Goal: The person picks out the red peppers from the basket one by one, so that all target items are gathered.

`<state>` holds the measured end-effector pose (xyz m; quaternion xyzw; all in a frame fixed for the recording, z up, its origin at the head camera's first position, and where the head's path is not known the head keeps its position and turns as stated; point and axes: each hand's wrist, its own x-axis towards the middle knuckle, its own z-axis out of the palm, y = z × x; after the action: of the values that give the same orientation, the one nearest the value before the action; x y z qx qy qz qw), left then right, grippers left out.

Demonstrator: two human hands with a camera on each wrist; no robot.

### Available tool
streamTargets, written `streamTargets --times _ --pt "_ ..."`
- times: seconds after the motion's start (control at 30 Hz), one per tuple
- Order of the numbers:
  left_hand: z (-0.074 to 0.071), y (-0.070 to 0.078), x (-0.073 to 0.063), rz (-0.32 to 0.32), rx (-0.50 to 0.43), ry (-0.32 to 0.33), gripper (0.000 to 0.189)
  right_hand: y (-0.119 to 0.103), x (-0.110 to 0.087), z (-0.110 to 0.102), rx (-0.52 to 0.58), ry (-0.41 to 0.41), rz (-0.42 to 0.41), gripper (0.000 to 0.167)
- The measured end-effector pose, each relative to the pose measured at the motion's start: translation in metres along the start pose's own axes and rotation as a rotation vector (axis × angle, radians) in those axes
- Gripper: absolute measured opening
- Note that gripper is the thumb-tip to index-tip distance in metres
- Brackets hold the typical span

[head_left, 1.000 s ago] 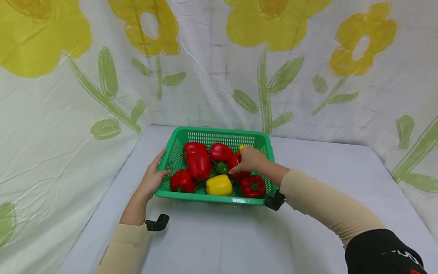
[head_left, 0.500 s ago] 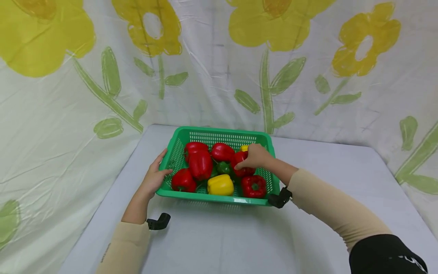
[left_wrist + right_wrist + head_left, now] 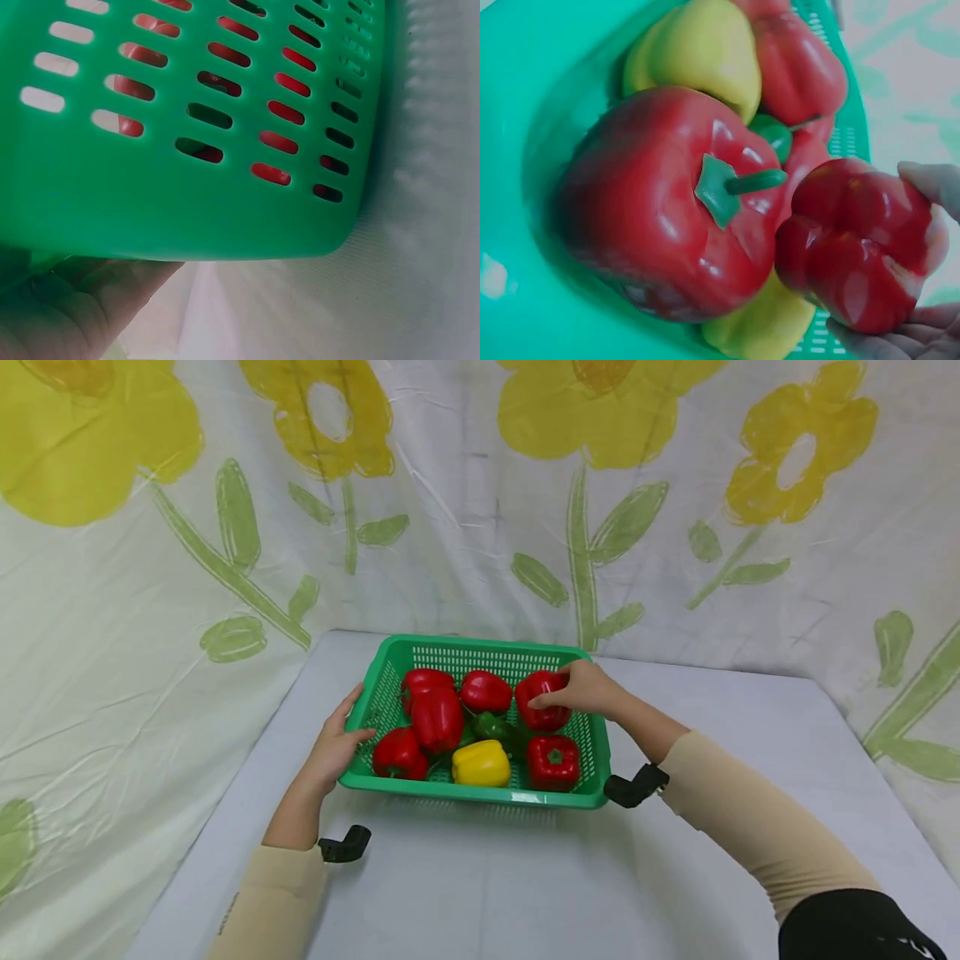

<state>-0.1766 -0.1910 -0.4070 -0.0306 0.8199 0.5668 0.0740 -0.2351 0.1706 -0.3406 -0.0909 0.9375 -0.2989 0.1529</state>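
Note:
A green slotted basket (image 3: pixel 465 795) holds red, yellow and green bell peppers. At its left side, my left hand (image 3: pixel 327 756) grips the rim, thumb over the edge and fingers along the outside; the left wrist view shows part of that hand (image 3: pixel 97 300) against the wall. My right hand (image 3: pixel 588 689) holds a red bell pepper (image 3: pixel 540 697) between thumb and fingers at the basket's back right. Its lobed end (image 3: pixel 862 247) faces the right wrist camera. Another red bell pepper (image 3: pixel 553 764) with a green stem lies in front of it.
Several red bell peppers (image 3: pixel 437 720) fill the basket's left half. A yellow bell pepper (image 3: pixel 481 764) lies at front middle, beside green ones (image 3: pixel 491 727). A second yellow pepper (image 3: pixel 765 322) shows at the right wrist. Behind the white table (image 3: pixel 712 735) hangs a flowered cloth (image 3: pixel 450 527).
My right hand has shifted the red bell pepper right and toward the back, baring more green pepper. The yellow pepper at back right is now hidden in the head view. My left hand stays put.

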Motion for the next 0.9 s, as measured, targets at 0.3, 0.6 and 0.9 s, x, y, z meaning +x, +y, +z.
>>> streamTargets --times 0.3,0.6,0.9 --pt "0.0 -0.001 0.001 0.0 -0.006 -0.002 0.073 0.021 -0.005 -0.028 0.125 0.013 0.037 0.069" --pt "0.0 -0.002 0.002 0.004 -0.005 -0.007 0.074 0.06 -0.006 -0.059 0.253 0.09 0.113 0.085" --pt "0.0 -0.004 0.004 0.004 -0.009 -0.009 0.073 0.098 0.0 -0.072 0.303 0.142 0.206 0.094"
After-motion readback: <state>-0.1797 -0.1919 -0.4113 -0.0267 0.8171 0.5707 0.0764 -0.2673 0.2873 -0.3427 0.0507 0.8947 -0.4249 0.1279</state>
